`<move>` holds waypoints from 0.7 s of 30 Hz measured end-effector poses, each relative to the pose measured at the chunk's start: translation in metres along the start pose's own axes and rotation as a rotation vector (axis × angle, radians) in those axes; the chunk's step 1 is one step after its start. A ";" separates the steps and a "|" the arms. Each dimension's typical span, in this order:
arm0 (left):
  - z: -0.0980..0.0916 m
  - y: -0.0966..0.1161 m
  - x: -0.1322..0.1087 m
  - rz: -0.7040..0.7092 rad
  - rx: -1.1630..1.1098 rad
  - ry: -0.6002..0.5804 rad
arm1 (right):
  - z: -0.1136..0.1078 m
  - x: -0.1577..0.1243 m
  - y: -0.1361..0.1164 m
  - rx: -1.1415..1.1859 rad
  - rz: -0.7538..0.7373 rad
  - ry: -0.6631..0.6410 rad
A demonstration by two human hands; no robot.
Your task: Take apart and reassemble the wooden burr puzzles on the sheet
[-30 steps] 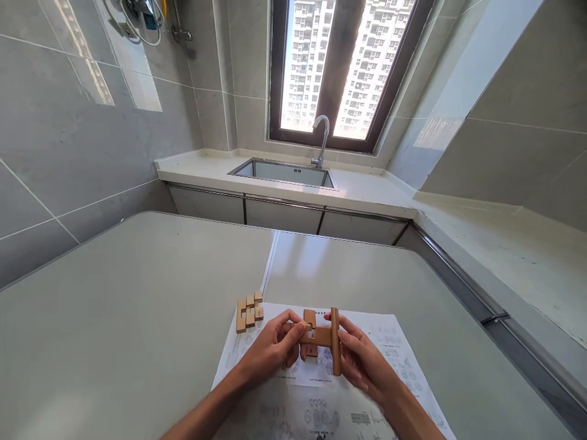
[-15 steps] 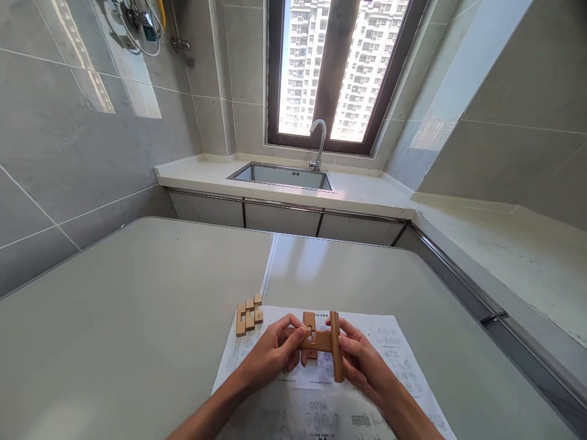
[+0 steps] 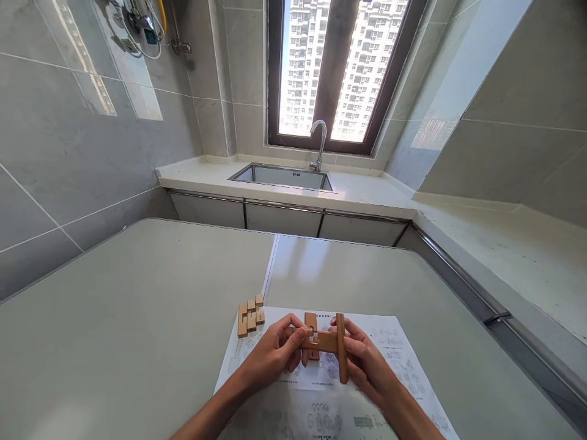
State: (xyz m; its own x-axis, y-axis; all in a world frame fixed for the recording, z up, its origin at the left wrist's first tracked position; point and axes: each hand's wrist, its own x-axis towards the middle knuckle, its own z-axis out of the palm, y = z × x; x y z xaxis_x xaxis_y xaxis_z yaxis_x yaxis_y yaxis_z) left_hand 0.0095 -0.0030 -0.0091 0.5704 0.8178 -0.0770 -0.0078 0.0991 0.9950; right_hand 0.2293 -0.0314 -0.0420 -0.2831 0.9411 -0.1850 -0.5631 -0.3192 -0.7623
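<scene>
Both my left hand (image 3: pixel 273 353) and right hand (image 3: pixel 367 366) grip a tan interlocked wooden puzzle (image 3: pixel 326 341) above the printed white paper sheet (image 3: pixel 403 360) on a grey table (image 3: pixel 137 318); beyond it, a steel sink (image 3: pixel 284 176).

No legible text from my end. Printed sheet (image 3: pixel 394 351) beneath wooden puzzle (image 3: pixel 324 342): diagrams plus tiny print lines, too small for me to read. Small dark mark on sink (image 3: pixel 275 177) back wall, illegible. Wall unit (image 3: pixel 140 18) label unreadable.
</scene>
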 end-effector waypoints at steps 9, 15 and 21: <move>-0.004 -0.002 0.001 0.006 0.026 0.156 | 0.003 -0.002 -0.009 -0.074 -0.060 0.168; -0.002 -0.006 0.002 0.073 0.256 0.336 | 0.001 0.006 0.002 -0.645 -0.231 0.356; -0.010 -0.023 0.002 0.203 0.825 0.458 | -0.006 0.008 0.015 -1.064 -0.397 0.414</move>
State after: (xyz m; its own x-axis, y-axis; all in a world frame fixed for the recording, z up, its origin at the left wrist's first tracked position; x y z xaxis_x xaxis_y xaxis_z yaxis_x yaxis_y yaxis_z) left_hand 0.0027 0.0021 -0.0325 0.2450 0.9345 0.2583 0.6084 -0.3556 0.7095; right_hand 0.2230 -0.0277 -0.0583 0.1441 0.9793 0.1420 0.4212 0.0691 -0.9043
